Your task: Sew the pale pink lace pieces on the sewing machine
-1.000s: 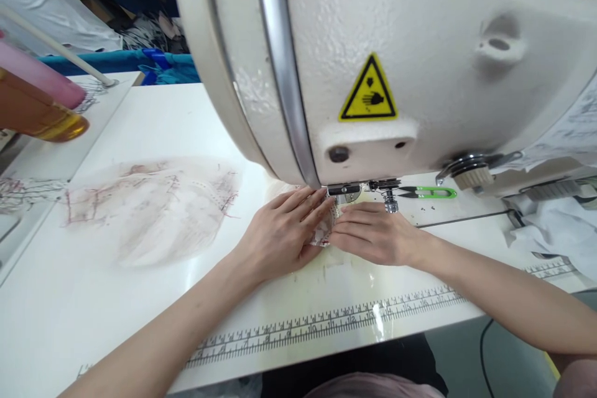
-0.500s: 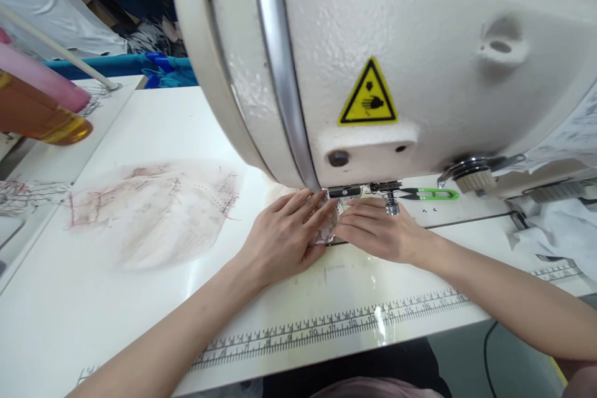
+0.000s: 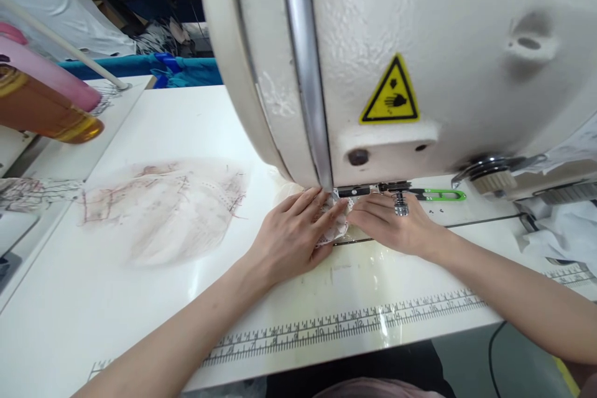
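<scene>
Under the head of a white sewing machine (image 3: 373, 25), a small piece of pale lace fabric (image 3: 333, 230) lies at the needle area. My left hand (image 3: 291, 233) rests flat on it, fingers stretched forward and slightly apart. To the right, my right hand (image 3: 396, 224) has its fingers bent together at the lace's right edge, with the fingertips pinching it. The machine's presser foot and needle are mostly hidden behind the black and metal parts and my fingers. Just behind my right hand lie green-handled thread snips (image 3: 445, 195).
A sheer fabric piece with reddish threads (image 3: 181, 211) is on the table's left. A printed ruler (image 3: 321, 331) runs along the front edge. Bottles (image 3: 51, 106) stand at the far left. White cloth (image 3: 562, 233) is at right. A person in white (image 3: 60, 0) sits beyond.
The view has shifted slightly, so everything sits further right. My right hand has moved a little to the right of my left, and more lace shows between them. My left hand stays flat.
</scene>
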A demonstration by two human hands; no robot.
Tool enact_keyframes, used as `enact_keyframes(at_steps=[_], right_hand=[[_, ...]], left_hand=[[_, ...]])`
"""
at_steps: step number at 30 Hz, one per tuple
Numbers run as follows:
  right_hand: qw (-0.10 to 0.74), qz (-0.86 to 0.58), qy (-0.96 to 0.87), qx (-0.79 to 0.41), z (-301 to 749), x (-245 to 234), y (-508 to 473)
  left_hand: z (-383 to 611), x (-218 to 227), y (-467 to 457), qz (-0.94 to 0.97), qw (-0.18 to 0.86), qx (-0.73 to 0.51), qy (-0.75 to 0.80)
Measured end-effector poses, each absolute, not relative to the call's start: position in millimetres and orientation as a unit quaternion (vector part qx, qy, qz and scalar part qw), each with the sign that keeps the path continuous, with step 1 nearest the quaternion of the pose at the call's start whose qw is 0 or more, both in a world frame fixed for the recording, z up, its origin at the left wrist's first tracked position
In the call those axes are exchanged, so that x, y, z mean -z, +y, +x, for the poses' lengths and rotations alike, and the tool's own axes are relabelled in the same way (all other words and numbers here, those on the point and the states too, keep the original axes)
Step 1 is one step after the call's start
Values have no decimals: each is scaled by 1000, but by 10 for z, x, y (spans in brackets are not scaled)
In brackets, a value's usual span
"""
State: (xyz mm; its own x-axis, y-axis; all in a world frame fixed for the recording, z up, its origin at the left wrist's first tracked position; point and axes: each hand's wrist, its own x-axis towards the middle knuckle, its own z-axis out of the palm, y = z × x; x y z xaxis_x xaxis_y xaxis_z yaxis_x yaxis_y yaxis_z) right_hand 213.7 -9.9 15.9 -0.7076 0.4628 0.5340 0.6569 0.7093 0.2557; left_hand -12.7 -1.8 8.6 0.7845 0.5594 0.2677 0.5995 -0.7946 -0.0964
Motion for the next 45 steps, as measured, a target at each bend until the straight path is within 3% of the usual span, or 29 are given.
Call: enact_keyframes(at_steps=[14,22,45], right_hand=[[221,-329,-891,223,2118,-253,-109],[243,-254,-932,85,2107,-119,-60],[182,-320,-930,14,2051,-22,-24]], left_hand=[[-80,-110,-79,-944,117,230,-204],[-117,-141,-40,-940,112,227,-230],[-116,-100,-11,-914,51,219,-337]])
